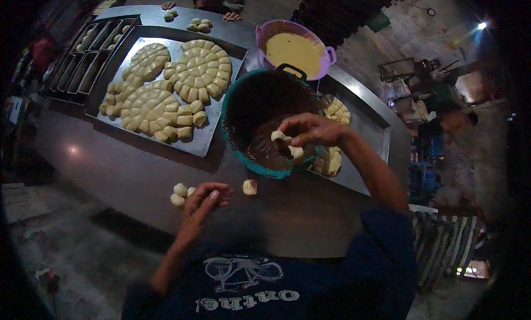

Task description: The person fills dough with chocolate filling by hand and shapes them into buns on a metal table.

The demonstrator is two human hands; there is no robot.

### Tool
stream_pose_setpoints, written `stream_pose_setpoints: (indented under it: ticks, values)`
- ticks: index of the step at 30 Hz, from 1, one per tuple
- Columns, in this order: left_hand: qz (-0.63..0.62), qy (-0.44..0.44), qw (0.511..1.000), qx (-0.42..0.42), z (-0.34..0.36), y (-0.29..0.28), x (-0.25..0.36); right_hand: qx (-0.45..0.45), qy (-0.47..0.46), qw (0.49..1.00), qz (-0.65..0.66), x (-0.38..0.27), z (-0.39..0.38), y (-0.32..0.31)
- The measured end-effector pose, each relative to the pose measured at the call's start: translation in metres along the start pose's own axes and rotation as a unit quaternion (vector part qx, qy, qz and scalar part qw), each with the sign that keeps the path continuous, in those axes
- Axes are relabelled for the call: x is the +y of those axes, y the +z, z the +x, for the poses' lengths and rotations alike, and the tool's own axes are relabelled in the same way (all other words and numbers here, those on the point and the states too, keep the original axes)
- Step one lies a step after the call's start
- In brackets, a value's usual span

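Note:
My right hand (310, 131) is closed on small pale dough pieces (280, 137) over a teal bucket (260, 168) holding dark brown stuff with a wet, smeared look. My left hand (202, 205) rests low over the metal table (105, 171), fingers apart and slightly bent, beside a few dough balls (180, 190). A single dough piece (250, 187) sits just right of it, in front of the bucket.
A large tray (218, 129) carries dough rounds; another tray (365, 148) lies right of the bucket. Loaf tins (91, 54) sit back left. A purple basin (293, 54) holds yellow batter. A co-worker's hands (231, 16) touch the far edge, near small dough pieces (199, 26).

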State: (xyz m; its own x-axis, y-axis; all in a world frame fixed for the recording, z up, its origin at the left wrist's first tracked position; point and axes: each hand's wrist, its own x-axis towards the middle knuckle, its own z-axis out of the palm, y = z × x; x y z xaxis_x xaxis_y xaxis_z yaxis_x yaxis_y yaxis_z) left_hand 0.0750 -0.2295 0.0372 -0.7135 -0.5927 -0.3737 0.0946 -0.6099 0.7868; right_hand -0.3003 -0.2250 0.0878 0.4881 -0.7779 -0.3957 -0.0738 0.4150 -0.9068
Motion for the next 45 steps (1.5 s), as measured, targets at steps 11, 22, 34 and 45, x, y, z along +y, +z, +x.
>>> stream_pose_setpoints:
  ticks: [11,22,34,45]
  values:
    - [-0.214,-0.086,0.970,-0.075,-0.009,0.066,-0.035,0.253,-0.249,0.865,0.354,0.064,-0.023,0.205]
    - [-0.126,-0.039,0.991,0.012,-0.026,0.083,-0.051,0.473,-0.323,0.802,-0.171,0.110,-0.053,0.252]
    - [0.266,0.080,0.948,-0.158,-0.051,0.094,-0.059,0.435,-0.168,0.816,-0.341,0.089,-0.108,0.252]
    - [-0.029,-0.156,0.983,-0.092,-0.040,0.086,-0.069,0.455,-0.261,0.714,-0.463,0.088,-0.094,0.269]
